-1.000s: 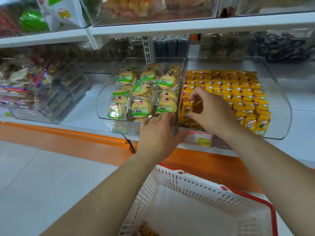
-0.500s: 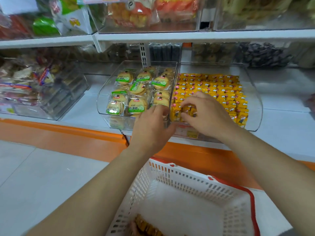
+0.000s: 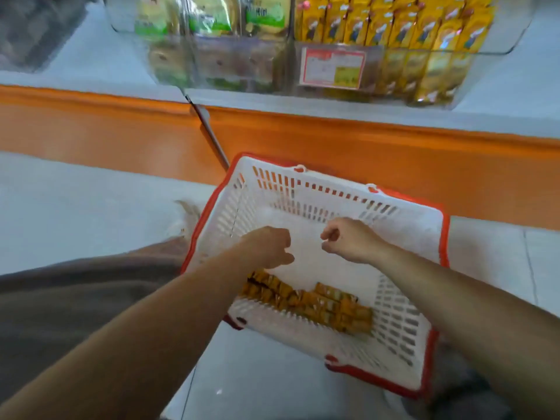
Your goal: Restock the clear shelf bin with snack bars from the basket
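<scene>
Dropping back from the shelf, both hands now hang over the basket (image 3: 394, 344) on the floor, where the remaining snack bars (image 3: 309, 301) lie in a row along its near end. The left hand (image 3: 266, 247) has its grip loose and empty just above them, and the right hand (image 3: 351, 241) is curled on nothing. Further off, the clear shelf bin (image 3: 485, 65) looks nearly full of yellow bars, so I judge the last batch is placed and another pick-up is starting
</scene>
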`<move>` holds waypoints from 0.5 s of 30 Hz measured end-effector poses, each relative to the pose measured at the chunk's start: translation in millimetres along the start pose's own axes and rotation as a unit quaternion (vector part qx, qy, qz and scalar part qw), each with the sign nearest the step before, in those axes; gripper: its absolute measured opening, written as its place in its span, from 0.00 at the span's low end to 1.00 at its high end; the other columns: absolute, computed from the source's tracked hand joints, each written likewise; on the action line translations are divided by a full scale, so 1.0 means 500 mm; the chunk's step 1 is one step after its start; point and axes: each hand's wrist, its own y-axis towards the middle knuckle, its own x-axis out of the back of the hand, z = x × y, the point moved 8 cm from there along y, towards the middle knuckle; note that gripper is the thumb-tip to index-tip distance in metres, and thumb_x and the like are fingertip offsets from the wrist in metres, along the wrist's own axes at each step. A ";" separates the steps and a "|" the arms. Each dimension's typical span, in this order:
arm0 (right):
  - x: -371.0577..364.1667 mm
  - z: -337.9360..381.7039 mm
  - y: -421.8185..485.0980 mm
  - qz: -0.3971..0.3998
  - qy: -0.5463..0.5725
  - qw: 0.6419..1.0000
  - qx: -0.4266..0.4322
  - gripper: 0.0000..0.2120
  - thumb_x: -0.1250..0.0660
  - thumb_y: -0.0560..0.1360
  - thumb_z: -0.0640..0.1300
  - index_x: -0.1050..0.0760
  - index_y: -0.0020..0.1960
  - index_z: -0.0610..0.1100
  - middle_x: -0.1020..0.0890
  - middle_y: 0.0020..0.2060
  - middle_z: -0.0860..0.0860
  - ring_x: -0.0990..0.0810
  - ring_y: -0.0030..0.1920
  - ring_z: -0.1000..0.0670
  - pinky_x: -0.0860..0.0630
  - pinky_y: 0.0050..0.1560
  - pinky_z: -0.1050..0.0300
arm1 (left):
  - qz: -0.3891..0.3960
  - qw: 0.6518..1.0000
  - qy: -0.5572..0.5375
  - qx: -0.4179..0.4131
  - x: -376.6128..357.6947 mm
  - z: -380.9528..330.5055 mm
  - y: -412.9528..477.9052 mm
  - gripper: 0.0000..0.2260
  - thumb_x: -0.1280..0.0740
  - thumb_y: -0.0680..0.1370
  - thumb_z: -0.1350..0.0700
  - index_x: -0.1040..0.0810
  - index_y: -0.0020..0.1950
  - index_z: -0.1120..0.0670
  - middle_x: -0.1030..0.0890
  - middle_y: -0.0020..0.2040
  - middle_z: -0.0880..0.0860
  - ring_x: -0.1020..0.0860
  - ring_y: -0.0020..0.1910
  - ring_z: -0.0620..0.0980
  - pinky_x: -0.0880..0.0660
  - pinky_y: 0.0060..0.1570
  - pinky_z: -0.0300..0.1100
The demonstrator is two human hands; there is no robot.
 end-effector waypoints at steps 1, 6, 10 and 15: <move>-0.043 -0.032 0.012 0.016 0.009 1.000 -0.020 0.11 0.29 0.76 0.50 0.21 0.57 0.49 0.22 0.46 0.56 0.22 0.48 0.52 0.28 0.47 0.58 | 0.010 1.000 -0.002 0.000 -0.036 0.013 0.018 0.22 0.32 0.79 0.42 0.27 0.69 0.50 0.22 0.66 0.53 0.23 0.62 0.54 0.25 0.58 0.48; -0.210 -0.154 0.031 0.109 0.006 0.988 -0.113 0.18 0.31 0.77 0.53 0.26 0.64 0.49 0.22 0.59 0.49 0.22 0.55 0.48 0.25 0.53 0.53 | 0.070 0.997 0.000 -0.044 -0.153 0.046 0.075 0.27 0.28 0.75 0.38 0.27 0.71 0.45 0.23 0.68 0.49 0.24 0.64 0.52 0.25 0.62 0.51; -0.264 -0.193 0.030 0.164 -0.053 0.977 -0.128 0.20 0.33 0.77 0.53 0.26 0.67 0.50 0.22 0.64 0.49 0.23 0.61 0.47 0.26 0.59 0.53 | 0.104 0.989 -0.003 -0.101 -0.199 0.010 0.108 0.28 0.26 0.71 0.36 0.25 0.68 0.42 0.21 0.64 0.45 0.26 0.53 0.46 0.29 0.50 0.44; -0.273 -0.205 0.039 0.181 -0.086 0.972 -0.119 0.22 0.29 0.73 0.51 0.25 0.66 0.48 0.20 0.61 0.48 0.21 0.58 0.46 0.23 0.58 0.52 | 0.162 0.975 0.051 -0.143 -0.256 -0.025 0.129 0.28 0.25 0.72 0.40 0.25 0.70 0.45 0.20 0.64 0.47 0.23 0.58 0.51 0.27 0.53 0.46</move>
